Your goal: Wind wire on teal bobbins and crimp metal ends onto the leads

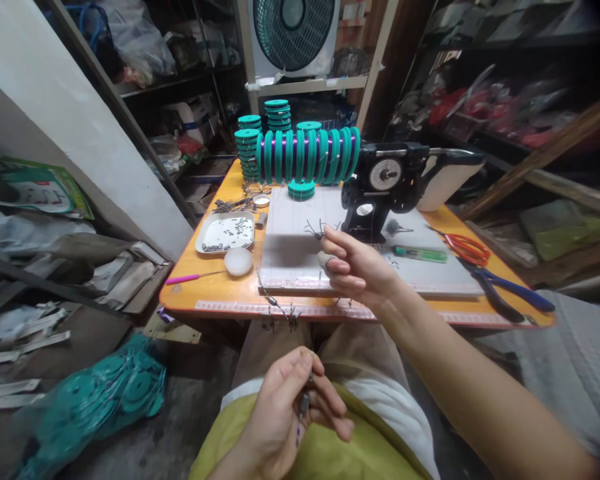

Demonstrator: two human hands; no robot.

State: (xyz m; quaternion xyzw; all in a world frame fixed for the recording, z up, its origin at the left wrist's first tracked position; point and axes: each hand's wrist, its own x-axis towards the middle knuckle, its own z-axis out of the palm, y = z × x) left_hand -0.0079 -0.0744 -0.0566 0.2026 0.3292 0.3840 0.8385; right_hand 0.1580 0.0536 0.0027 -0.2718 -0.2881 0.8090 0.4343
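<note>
My left hand (293,407) is low over my lap, fingers curled and pinching a small dark metal piece (304,402). My right hand (353,267) reaches over the front of the white board (290,233) on the orange table (215,293). Its fingers are curled together, with a bandaged thumb tip; anything it holds is too thin to make out. A fine line with small hooks (280,310) hangs at the table's front edge between my hands. Behind stands a black winding machine (385,183) carrying a row of teal spools (307,155) wound with purple line.
A white tray of small metal parts (226,233), a white oval lump (239,261) and a pink-handled tool (183,279) lie on the table's left. Orange scissors (465,248), blue pliers (510,288) and a green tool (420,253) lie right. Teal spool stacks (247,150) stand behind; a bag of teal discs (105,400) lies on the floor.
</note>
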